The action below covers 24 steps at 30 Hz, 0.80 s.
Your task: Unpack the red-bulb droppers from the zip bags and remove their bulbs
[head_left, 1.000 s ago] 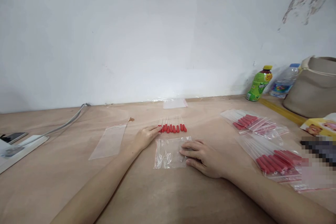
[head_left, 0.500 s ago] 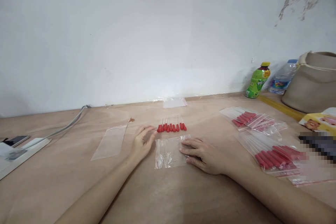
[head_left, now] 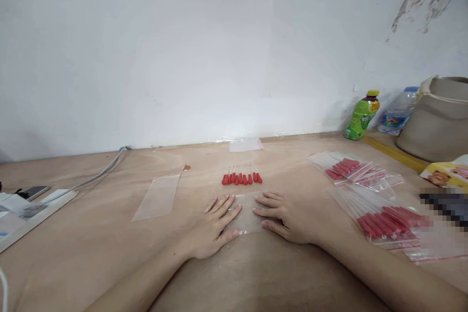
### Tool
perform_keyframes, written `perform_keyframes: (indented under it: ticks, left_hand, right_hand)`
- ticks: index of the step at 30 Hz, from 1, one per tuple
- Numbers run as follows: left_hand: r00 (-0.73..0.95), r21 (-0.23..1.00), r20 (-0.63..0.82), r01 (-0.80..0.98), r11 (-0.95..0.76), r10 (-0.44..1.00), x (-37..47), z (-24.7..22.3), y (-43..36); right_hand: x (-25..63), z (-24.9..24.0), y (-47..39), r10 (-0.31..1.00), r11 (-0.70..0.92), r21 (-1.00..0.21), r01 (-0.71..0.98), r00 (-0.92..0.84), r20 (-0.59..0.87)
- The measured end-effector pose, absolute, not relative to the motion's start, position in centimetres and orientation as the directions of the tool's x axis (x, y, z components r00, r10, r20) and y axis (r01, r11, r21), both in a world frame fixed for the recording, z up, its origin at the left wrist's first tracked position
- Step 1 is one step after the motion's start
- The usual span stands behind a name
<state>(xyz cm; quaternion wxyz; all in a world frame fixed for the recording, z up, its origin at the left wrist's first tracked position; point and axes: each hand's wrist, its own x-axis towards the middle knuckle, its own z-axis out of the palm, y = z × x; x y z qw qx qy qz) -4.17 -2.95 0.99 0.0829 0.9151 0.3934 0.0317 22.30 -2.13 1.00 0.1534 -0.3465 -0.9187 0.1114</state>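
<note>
A clear plastic bag lies flat on the wooden table between my hands. My left hand rests palm down on its left side, fingers spread. On the right side, my right hand lies flat with its fingers stretched out over the bag's edge. Just beyond the bag, a row of droppers with red bulbs lies side by side, their thin clear tubes pointing at the wall. Neither hand touches the droppers. Parts of the bag are hidden under my fingers.
Another clear bag lies to the left, and one more bag by the wall. Bags filled with red-bulbed droppers pile up at the right. A green bottle, a water bottle and a grey-beige bucket stand behind.
My left hand has moved from beside the droppers down onto the bag's left side and spread flat. The wrinkled bag looks smoother. My right hand stays on the bag's right side.
</note>
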Motion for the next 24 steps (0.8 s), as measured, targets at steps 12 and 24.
perform_keyframes:
  ticks: [12, 24]
  left_hand:
    - [0.146, 0.568, 0.256, 0.777, -0.271, 0.956, -3.7, 0.9, 0.1]
    - [0.287, 0.676, 0.075, 0.689, -0.260, 0.955, -5.2, 2.9, -1.0]
  right_hand:
    - [26.8, 3.1, 1.6, 0.879, 0.219, -0.075, 0.973, -0.163, 0.448]
    - [35.0, 0.9, 5.5, 0.945, -0.285, 0.108, 0.952, 0.260, 0.200]
